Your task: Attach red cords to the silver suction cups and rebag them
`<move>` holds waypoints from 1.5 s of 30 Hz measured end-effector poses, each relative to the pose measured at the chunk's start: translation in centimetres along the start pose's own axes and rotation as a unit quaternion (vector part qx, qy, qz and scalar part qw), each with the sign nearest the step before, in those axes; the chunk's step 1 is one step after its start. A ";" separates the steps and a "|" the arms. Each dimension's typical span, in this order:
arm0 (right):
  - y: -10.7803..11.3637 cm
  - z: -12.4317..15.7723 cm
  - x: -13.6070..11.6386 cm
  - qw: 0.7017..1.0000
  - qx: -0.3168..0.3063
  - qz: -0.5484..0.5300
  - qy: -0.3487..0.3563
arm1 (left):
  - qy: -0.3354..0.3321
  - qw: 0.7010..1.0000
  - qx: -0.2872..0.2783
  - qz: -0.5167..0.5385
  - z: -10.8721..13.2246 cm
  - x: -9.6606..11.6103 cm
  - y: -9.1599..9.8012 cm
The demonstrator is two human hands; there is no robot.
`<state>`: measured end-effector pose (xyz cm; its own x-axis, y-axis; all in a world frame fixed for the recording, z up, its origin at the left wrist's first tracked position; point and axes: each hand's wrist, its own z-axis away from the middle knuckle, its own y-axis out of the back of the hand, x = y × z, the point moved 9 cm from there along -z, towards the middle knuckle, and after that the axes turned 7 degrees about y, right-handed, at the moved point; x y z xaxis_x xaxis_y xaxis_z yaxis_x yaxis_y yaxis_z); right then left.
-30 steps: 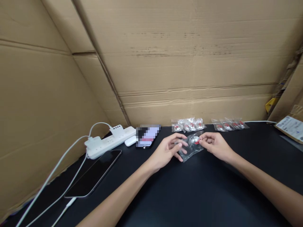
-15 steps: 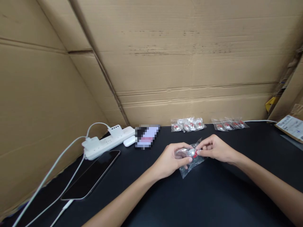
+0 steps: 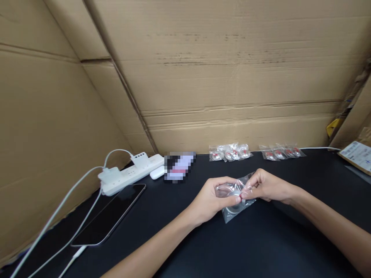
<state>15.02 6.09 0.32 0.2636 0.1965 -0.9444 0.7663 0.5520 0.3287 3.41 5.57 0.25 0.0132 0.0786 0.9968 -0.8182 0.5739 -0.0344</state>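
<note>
Gripping the bag (image 3: 234, 209)! Left hand (image 3: 209, 200) holds it at nine o'clock, right hand (image 3: 268, 186) pinches at two; packets (image 3: 232, 153) at twelve.

You can read no words or numbers. At your two o'clock, a white rectangular paper label (image 3: 357, 154) on a flat brown parcel (image 3: 356, 163) carries print too small to make out. At your twelve o'clock, the tan cardboard wall (image 3: 191, 87) bears dark, smudged rows of marks (image 3: 185, 63), illegible.
</note>
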 end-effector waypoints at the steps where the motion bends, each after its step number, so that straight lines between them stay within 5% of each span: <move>1: -0.1 0.1 -0.1 1.000 -0.009 0.000 0.003 | -0.001 1.000 -0.001 0.003 0.0 0.1 -0.1; 12: -1.3 0.1 -0.2 0.998 -0.030 -0.054 -0.001 | 0.011 0.998 0.028 0.052 0.2 -0.2 -0.3; 15: -0.7 -0.1 -0.4 0.997 0.015 -0.076 0.003 | 0.032 0.992 0.046 0.112 0.3 -0.3 0.3; 21: 1.0 -0.4 0.1 0.989 0.123 -0.086 0.002 | 0.029 0.965 -0.024 0.258 0.0 0.5 -0.5; 29: -0.1 -0.7 -1.0 0.995 0.060 -0.045 0.068 | 0.036 0.963 -0.012 0.265 -0.2 -0.6 -0.4; 38: 0.2 -1.2 0.6 0.990 0.099 -0.068 0.071 | 0.022 0.974 -0.021 0.224 0.1 -0.4 -0.6; 41: 1.6 -0.5 0.0 0.981 0.152 -0.110 0.053 | 0.018 0.970 0.019 0.240 -0.2 -0.1 0.6; 45: 4.8 0.9 -0.9 0.930 0.316 -0.161 0.102 | -0.009 0.956 0.087 0.279 -0.3 0.5 2.7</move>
<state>18.94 7.82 2.74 -0.1057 0.2882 -0.9517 0.9944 0.0355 -0.0997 1.35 7.41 0.67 -0.4625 0.3183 0.8275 -0.7784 0.3012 -0.5509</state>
